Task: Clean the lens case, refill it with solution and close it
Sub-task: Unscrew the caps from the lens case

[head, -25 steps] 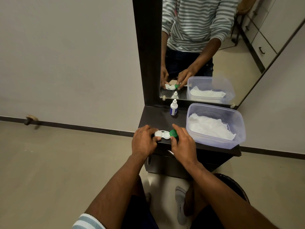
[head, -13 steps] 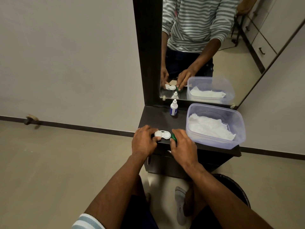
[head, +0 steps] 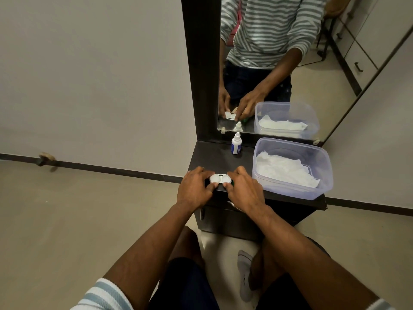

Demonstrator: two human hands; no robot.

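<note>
At the front edge of the dark worktop (head: pixel 214 157), below the mirror (head: pixel 279 63), the lens case (head: pixel 220 179) lies flat between both hands. The left hand (head: pixel 194 189) grips its left end with curled fingers and the thumb against the near side; the right hand (head: pixel 242 190) grips the right end the same way, and a sliver of green cap (head: pixel 232 182) shows just under its fingers, beside the right well. Whether that cap is in the right hand's grasp or only lying next to it, I cannot tell.

The two white round tops face up; from this angle it is hard to say whether they are open wells or a white lid and a well. My reading is that the step in hand is an early one: opening the case or steadying it before cleaning. The solution bottle (head: pixel 235 145) stands untouched and capped at the back, well apart from the hands.

The next move probably calls for one hand to pin the case while the other frees itself to fetch a tissue (head: pixel 283 173) from the plastic container (head: pixel 324 175) on the right, or the bottle.

Count: one lens case with two round compartments, one green cap in sight, one solution bottle, one clear container holding a heap of white tissue, two hands. The mirror doubles each of these as a reflection only.
</note>
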